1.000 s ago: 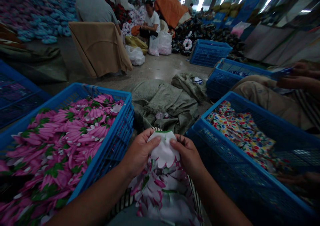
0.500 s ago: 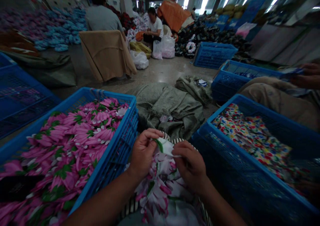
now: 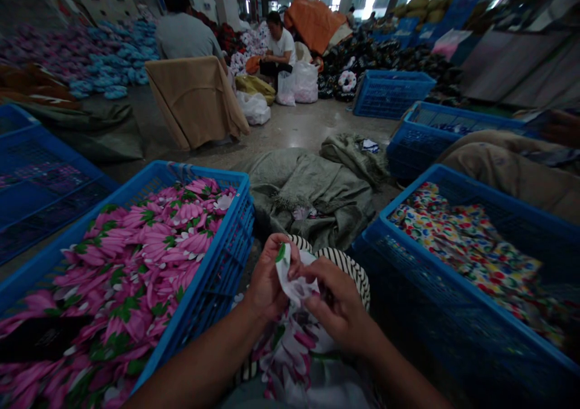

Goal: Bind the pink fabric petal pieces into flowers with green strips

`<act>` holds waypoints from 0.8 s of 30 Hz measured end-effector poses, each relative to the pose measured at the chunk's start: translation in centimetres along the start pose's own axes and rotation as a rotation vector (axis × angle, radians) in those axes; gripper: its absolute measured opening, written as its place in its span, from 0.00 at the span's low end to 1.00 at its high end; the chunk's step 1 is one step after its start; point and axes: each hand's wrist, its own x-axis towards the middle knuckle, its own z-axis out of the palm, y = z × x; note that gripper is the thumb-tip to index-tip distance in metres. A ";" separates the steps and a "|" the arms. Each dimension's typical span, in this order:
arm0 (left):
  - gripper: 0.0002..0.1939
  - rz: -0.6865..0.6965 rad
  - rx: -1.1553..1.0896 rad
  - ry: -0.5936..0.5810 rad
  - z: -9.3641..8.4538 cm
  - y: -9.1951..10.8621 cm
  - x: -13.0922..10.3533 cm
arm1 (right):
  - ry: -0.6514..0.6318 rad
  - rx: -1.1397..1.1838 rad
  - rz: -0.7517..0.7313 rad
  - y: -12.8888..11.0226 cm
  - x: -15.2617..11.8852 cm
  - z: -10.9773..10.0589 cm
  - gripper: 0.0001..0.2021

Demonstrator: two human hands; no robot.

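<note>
White fabric piece [image 3: 285, 276], one, with a green edge: held above the lap, between the two hands. Green end points up and slightly left; long axis, as far as the folds show, slants from there down and right toward the right hand. Cloth thin, soft, crumpled, its outline partly hidden by fingers

Left hand [image 3: 269, 276]: grip pinched on the upper part, thumb and fingers close beside the green edge. Right hand [image 3: 339, 297]: grip gathered on the lower right side, thumb and bent forefinger at the bunched cloth

Below, on the lap, a heap of petal-edged pieces [image 3: 290, 360], white, pink and green, overlapping; too tangled to count. Black-and-cream striped cloth [image 3: 351, 270] curves just beyond the hands

Blue crates: five made out, lattice-walled, apparently plastic. Nearest left crate [image 3: 233, 252] holds many pink petal-shaped pieces [image 3: 154, 258] with green tips, one flat black object [image 3: 43, 338] lying on them. Nearest right crate [image 3: 394, 270] holds many flat scraps [image 3: 471, 252] in red, yellow, blue and green print on white

Ahead on the floor, coarse woven olive sacking [image 3: 308, 179], rumpled, frayed along one fold. Farther off, two seated people, one behind a chair draped in plain brown cloth [image 3: 193, 98]
</note>
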 end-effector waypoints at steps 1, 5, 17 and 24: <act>0.08 0.006 0.018 -0.012 0.0 0.0 0.0 | 0.041 0.024 0.043 -0.2 0.2 -0.2 0.08; 0.08 -0.005 0.080 -0.010 0.0 -0.3 -0.3 | 0.136 -0.038 0.106 0.0 1.4 -0.2 0.05; 0.10 -0.221 0.215 0.182 -0.1 -0.4 -1.3 | -0.110 -0.155 0.041 1.0 2.6 -0.6 0.11; 0.09 -0.169 0.339 0.134 -0.7 0.0 -1.9 | 0.002 -0.114 0.154 1.1 2.2 -0.6 0.05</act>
